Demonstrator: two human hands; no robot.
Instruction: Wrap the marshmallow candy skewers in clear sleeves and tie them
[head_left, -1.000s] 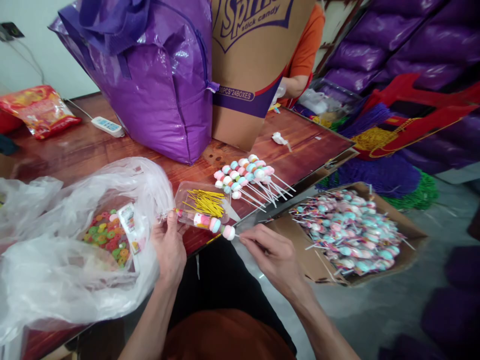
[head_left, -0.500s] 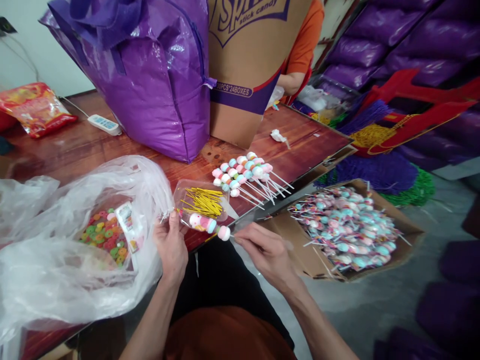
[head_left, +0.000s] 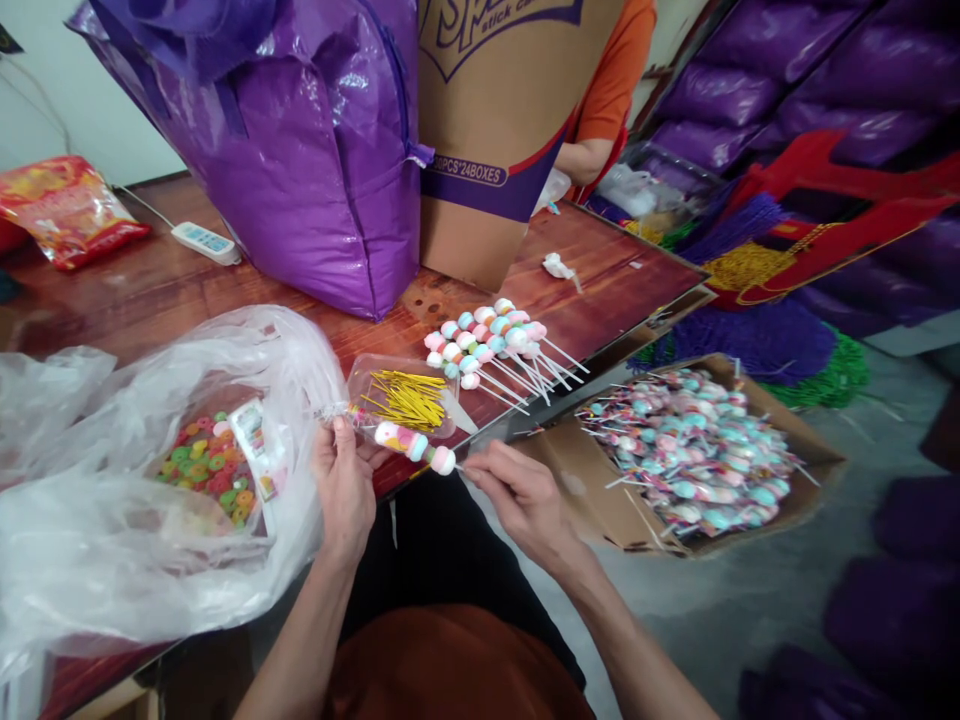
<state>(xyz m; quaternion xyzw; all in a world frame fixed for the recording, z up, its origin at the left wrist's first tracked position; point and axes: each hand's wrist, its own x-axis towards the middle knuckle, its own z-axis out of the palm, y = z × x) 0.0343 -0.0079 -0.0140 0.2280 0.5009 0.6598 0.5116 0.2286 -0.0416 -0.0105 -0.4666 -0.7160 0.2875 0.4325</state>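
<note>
A marshmallow candy stick (head_left: pixel 415 443) in a clear wrapper is stretched between my two hands above the table's front edge. My left hand (head_left: pixel 346 490) pinches the wrapper's end, left of the marshmallows. At the other end, my right hand (head_left: pixel 517 495) has thumb and fingers closed on the stick end. Just behind the candy lies a clear plastic tray (head_left: pixel 360 380) with a pile of yellow twist ties (head_left: pixel 409 398). Several unwrapped marshmallow sticks (head_left: pixel 484 340) lie in a row farther back, their white sticks pointing right and toward me.
A white plastic bag (head_left: pixel 292 350) holding gummy rings (head_left: pixel 214 460) spreads at left. A carton (head_left: pixel 585 500) of wrapped candy sticks stands low at right. A purple bag (head_left: pixel 300 180) and a tall cardboard box (head_left: pixel 480 235) stand behind; a person's orange sleeve (head_left: pixel 604 85) shows beyond.
The candy stick and both hands have shifted very slightly left in the picture. The view has tipped a little. Both hands keep their hold.
</note>
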